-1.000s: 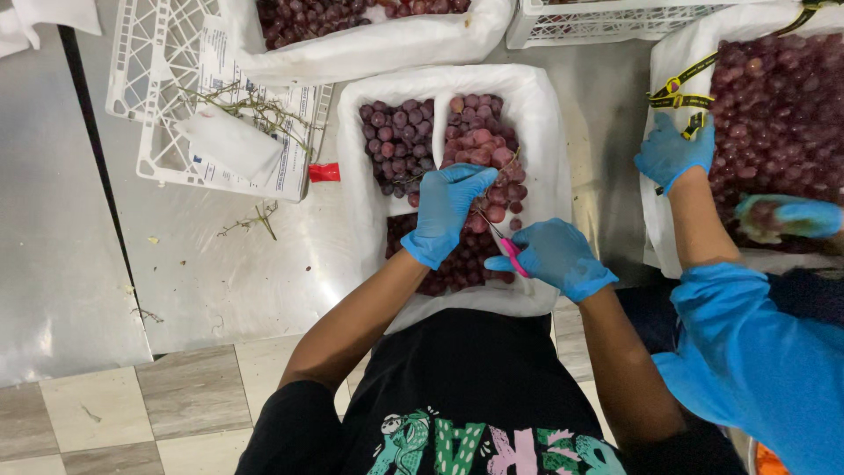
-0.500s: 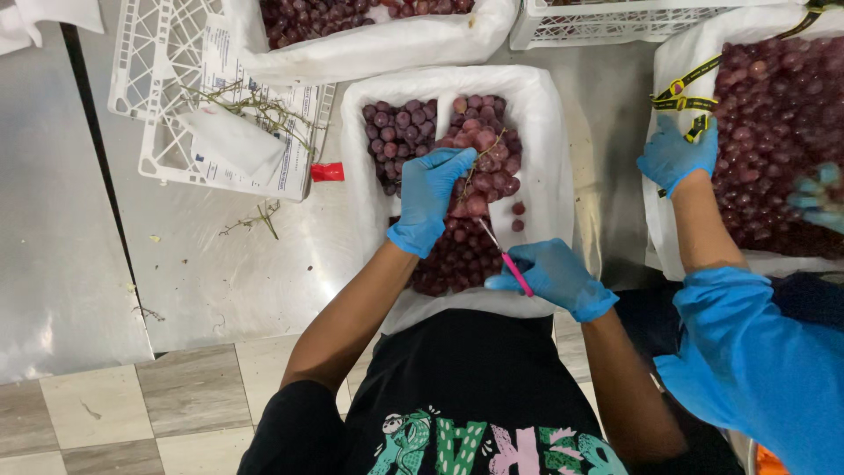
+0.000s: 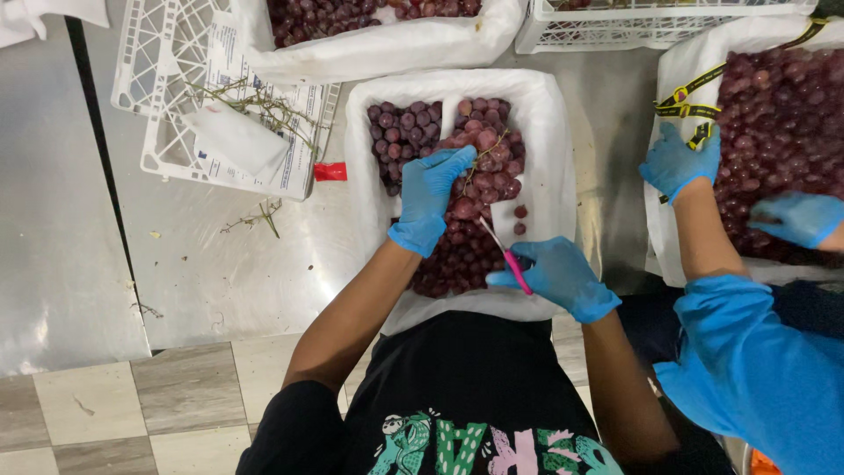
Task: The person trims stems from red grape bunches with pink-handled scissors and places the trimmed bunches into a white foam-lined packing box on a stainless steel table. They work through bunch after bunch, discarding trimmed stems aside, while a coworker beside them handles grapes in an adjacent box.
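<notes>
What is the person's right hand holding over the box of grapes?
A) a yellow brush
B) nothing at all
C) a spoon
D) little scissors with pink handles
D: the gloved right hand grips small pink-handled scissors, blades pointing up at the red grape bunch that the left hand steadies in the white-lined box.

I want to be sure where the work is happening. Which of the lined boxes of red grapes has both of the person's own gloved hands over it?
The middle box, right before the person: left hand on its grapes, right hand holding pink-handled scissors.
</notes>
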